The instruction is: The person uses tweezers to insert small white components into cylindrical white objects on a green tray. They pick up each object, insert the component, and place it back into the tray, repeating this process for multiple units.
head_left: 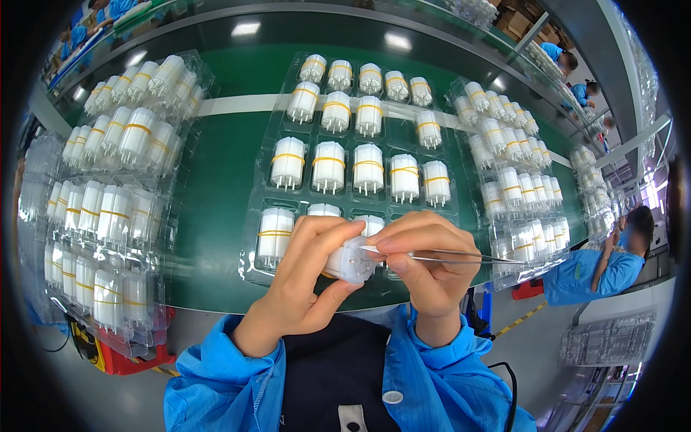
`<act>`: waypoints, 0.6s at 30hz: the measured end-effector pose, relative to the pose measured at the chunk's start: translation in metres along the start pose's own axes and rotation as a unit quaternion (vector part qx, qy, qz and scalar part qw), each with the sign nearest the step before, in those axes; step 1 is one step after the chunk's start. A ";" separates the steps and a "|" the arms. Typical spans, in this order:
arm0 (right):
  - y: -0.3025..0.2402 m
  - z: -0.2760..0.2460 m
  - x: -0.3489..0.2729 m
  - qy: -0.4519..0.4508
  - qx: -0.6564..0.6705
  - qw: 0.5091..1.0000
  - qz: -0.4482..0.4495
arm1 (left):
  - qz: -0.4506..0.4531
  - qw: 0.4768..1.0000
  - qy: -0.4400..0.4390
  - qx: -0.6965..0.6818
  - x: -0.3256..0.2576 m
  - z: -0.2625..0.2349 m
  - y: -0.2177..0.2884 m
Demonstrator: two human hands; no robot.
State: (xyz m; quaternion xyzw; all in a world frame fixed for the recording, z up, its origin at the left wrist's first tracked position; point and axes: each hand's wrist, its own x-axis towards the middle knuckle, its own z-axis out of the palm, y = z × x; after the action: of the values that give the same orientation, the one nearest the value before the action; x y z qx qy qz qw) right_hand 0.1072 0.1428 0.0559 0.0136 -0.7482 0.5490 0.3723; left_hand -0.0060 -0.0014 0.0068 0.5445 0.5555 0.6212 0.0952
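Housing [351, 263] between left fingertips [338, 294]

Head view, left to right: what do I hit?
Left cluster of banded white cylinders → left hand → held white piece → right hand → right cluster of banded white cylinders → co-worker in blue.

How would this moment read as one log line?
Left hand: holding white casing | Right hand: holding metal tweezers, close to casing | Ahead: clear tray, yellow-banded white casings
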 end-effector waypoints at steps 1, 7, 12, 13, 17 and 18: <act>-0.001 0.000 0.000 0.003 -0.002 1.000 0.001 | 0.004 1.000 -0.002 0.002 0.000 0.000 0.000; -0.001 -0.001 0.002 -0.012 -0.002 1.000 -0.023 | 0.001 1.000 0.002 -0.011 0.001 0.001 0.001; 0.001 0.000 -0.001 0.002 0.003 1.000 -0.009 | -0.006 1.000 -0.003 -0.010 0.001 0.000 0.002; 0.001 0.001 -0.001 0.007 0.009 1.000 -0.003 | -0.007 1.000 -0.004 -0.008 0.001 0.000 0.002; 0.002 0.000 -0.002 0.007 0.015 1.000 -0.004 | 0.003 1.000 -0.002 0.000 0.001 0.000 0.002; 0.001 -0.001 -0.002 -0.002 -0.004 1.000 -0.005 | 0.007 1.000 -0.002 0.005 0.001 0.000 0.002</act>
State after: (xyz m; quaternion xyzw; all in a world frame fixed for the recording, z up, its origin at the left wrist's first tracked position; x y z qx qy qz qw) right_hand 0.1087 0.1428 0.0543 0.0171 -0.7510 0.5441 0.3736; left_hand -0.0053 -0.0011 0.0088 0.5499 0.5548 0.6179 0.0893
